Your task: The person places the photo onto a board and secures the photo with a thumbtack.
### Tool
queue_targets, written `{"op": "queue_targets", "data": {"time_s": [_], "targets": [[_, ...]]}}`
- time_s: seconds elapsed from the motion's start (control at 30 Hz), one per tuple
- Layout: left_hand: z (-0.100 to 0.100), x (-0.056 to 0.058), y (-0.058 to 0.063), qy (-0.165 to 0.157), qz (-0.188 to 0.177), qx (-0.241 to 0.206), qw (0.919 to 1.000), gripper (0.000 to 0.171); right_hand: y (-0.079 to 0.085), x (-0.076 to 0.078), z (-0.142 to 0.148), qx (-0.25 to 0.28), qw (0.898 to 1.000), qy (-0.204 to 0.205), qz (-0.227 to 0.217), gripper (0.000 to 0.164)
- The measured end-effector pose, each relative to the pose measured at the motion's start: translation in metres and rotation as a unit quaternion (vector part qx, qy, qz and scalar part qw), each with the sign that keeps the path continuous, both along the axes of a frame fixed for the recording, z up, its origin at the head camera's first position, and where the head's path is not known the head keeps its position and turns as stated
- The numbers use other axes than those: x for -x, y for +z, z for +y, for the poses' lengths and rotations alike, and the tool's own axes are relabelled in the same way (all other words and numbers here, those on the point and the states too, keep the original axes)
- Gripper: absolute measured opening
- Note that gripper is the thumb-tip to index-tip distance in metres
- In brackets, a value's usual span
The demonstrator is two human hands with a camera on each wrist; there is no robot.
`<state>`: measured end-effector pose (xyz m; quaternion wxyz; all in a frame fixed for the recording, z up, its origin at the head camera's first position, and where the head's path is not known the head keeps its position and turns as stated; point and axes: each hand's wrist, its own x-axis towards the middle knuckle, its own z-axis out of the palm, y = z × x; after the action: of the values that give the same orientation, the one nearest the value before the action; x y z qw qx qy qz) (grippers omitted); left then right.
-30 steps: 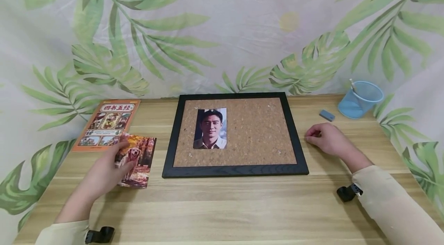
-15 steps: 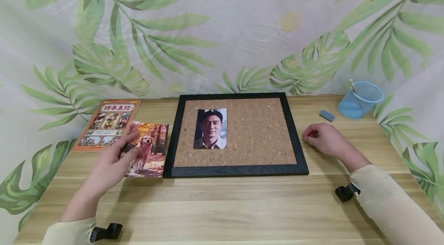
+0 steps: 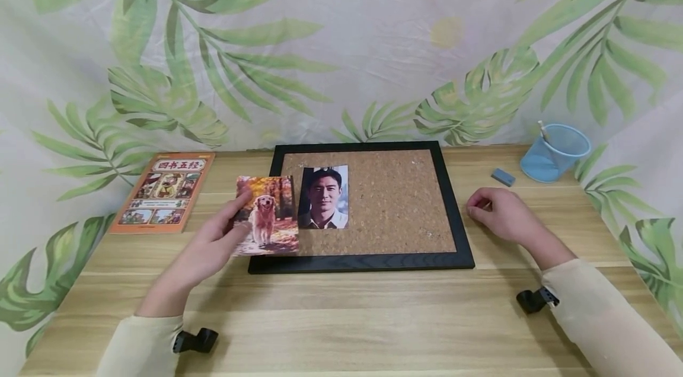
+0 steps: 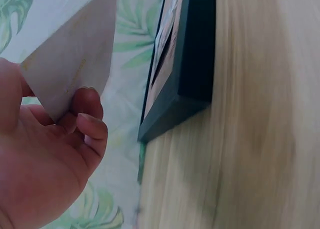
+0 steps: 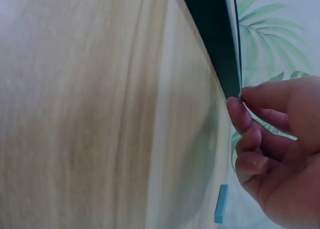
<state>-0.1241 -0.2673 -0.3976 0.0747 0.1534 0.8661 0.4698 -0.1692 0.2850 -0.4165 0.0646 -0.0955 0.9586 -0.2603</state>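
Note:
My left hand (image 3: 210, 246) pinches a photo of a golden retriever (image 3: 269, 217) between thumb and fingers. That photo overlaps the left side of a black-framed cork board (image 3: 397, 205) in the head view; its pale back (image 4: 75, 54) shows in the left wrist view. A portrait photo (image 3: 324, 199) is fixed to the cork, a small clear pin at its top edge. Beside the frame's right edge is my right hand (image 3: 501, 214), thumb and index fingertip pressed together on a tiny shiny pin (image 5: 240, 96), mostly hidden by the fingertips.
An orange comic-style book (image 3: 162, 193) lies at the table's left. Toward the back right are a blue eraser (image 3: 503, 176) and a blue mesh pen cup (image 3: 555, 155) with a pale stick in it. A leaf-print cloth (image 3: 373, 57) hangs behind the table.
My left hand has carried the dog photo right and away from me, from over the book to the board's left side. The right hand has hardly moved.

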Motion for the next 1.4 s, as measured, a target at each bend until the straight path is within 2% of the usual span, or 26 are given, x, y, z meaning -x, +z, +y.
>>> {"op": "queue_targets", "data": {"time_s": [0.3,0.47,0.67,0.83,0.97,1.03,1.13,1.4], "targets": [[0.042,0.023,-0.006,-0.05,0.003,0.03,0.9983,0.074,0.004,-0.007,0.0,0.013,1.0,-0.004,0.005,0.008],[0.073,0.04,-0.007,-0.07,-0.016,0.041,0.9966,0.077,0.004,-0.009,-0.001,0.014,1.0,-0.001,0.007,0.008],[0.109,0.056,-0.007,-0.084,-0.034,0.068,0.9936,0.079,0.006,-0.012,-0.003,0.019,1.0,0.003,0.016,0.008],[0.14,0.068,-0.01,-0.097,-0.036,0.084,0.9911,0.08,0.008,-0.016,-0.006,0.026,0.999,0.004,0.019,0.009],[0.161,0.077,-0.012,-0.111,-0.058,0.089,0.9882,0.082,0.01,-0.019,-0.01,0.029,0.999,0.005,0.022,0.01],[0.17,0.081,-0.014,-0.115,-0.053,0.099,0.987,0.082,0.011,-0.019,-0.012,0.029,0.999,0.005,0.024,0.01],[0.182,0.087,-0.016,-0.125,-0.037,0.128,0.9833,0.081,0.013,-0.02,-0.014,0.03,0.999,0.004,0.029,0.01],[0.209,0.099,-0.023,-0.149,-0.027,0.197,0.9687,0.082,0.011,-0.018,-0.018,0.031,0.999,0.002,0.033,0.01]]}}
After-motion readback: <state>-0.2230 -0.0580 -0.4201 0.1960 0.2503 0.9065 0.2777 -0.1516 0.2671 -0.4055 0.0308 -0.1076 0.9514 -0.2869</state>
